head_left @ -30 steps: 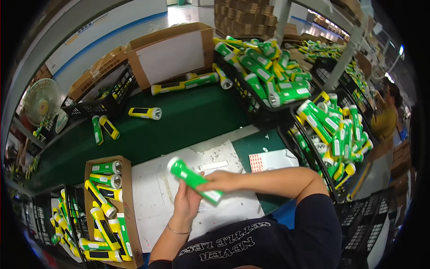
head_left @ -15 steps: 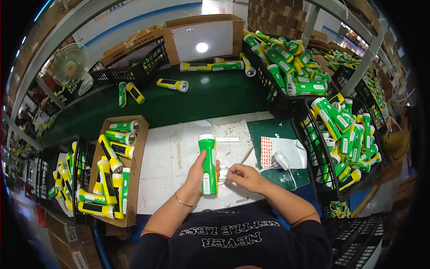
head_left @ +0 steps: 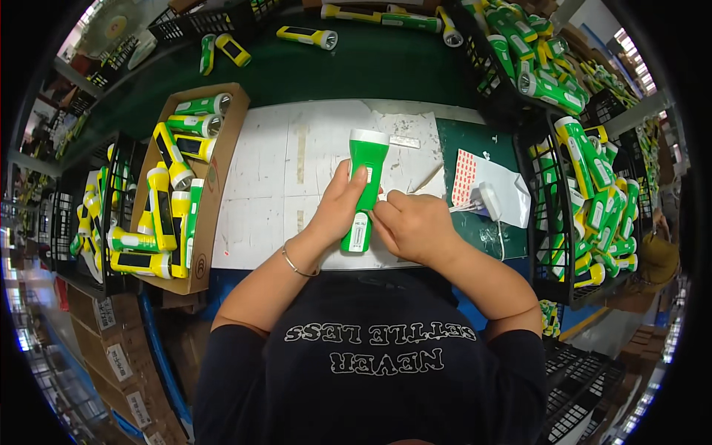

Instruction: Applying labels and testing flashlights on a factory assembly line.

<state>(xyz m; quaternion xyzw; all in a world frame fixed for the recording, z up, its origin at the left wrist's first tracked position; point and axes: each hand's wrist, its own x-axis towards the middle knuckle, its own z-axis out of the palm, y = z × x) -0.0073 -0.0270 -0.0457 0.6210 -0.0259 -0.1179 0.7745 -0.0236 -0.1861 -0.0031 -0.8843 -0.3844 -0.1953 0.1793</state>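
A green flashlight (head_left: 368, 154) with a white head stands out over the white work sheet, its head pointing away from me. My left hand (head_left: 334, 211) is wrapped round its body, the thumb lying along the upper face. Against the flashlight's right side, beside a white label, my right hand (head_left: 417, 227) is closed in a pinch. Whatever those fingertips may hold is too small and hidden to make out. To the right of that hand lies a white plug adapter (head_left: 489, 200) with a white cable, on a sheet with red marks (head_left: 465, 178).
A cardboard box (head_left: 236, 137) of green and yellow flashlights stands on the left, beside a black crate (head_left: 124, 167). More flashlights heap up in black crates (head_left: 567, 278) on the right. Several lie on the green table (head_left: 297, 81) at the back.
The view has tipped downward, so the table appears higher. My right hand has come from just beside the flashlight to touch its side. The left hand still grips the flashlight.
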